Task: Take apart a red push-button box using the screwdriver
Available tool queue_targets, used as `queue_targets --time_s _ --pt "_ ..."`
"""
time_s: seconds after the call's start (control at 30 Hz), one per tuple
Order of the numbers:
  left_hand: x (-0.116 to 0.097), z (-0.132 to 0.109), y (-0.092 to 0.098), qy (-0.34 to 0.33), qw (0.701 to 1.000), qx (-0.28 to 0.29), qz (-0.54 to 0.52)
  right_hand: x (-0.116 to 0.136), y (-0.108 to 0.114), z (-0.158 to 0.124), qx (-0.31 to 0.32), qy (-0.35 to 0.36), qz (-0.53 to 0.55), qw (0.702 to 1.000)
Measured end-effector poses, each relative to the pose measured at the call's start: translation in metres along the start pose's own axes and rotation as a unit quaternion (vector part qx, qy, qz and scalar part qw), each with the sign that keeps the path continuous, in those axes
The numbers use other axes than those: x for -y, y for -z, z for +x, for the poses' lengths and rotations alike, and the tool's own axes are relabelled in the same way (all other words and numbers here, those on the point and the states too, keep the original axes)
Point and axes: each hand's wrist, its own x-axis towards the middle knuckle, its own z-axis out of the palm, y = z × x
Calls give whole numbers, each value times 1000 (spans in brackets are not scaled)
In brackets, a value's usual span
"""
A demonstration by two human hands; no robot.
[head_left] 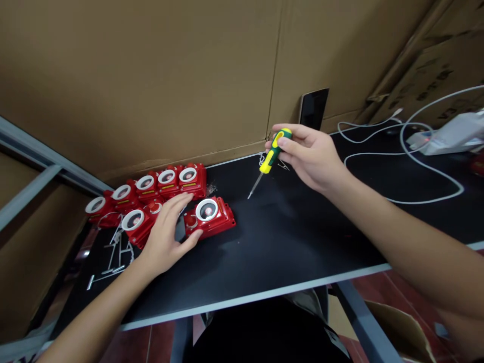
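My right hand is closed round a small screwdriver with a green and yellow handle, its tip pointing down-left just above the black table. My left hand lies flat with fingers spread, its thumb touching a red toy camera that stands alone, its fingers reaching over a second one. Behind them runs a row of several more red toy cameras with white lens rings.
A pile of small metal parts lies at the table's left end. A cardboard wall closes the back. A dark phone leans against it. White cables and a white adapter lie at right.
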Motion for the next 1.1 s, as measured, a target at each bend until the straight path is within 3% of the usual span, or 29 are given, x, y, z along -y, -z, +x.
queue_targets --time_s 0.13,0.23,0.37,0.5,0.6,0.8,0.83,0.9,1.0,1.1 --pt "-21 20 9 -107 987 -94 74 -1 -8 -5 -6 -31 62 998" --pt "-42 34 7 -128 986 -62 87 1 -20 -15 -2 -58 123 991" --pt "-59 42 -2 -126 987 -74 67 3 -35 -30 7 -89 178 980" --pt "-62 36 -9 -132 983 -119 37 1 -44 -44 21 -104 182 978" --pt "-62 27 -12 -125 984 -122 23 1 -46 -51 25 -104 152 983" --pt "-62 17 -14 -86 991 -106 -6 6 -39 -45 -46 -73 122 989" --pt "-61 17 -14 -84 991 -107 -9 7 -38 -44 -35 -92 117 988" --pt "-60 16 -14 -82 991 -109 -16 8 -37 -44 48 -168 91 980" --pt "-60 15 -15 -89 990 -108 -24 9 -45 -58 216 -293 41 930" --pt "-59 12 -15 -105 988 -108 -34 9 -61 -82 296 -358 -15 885"
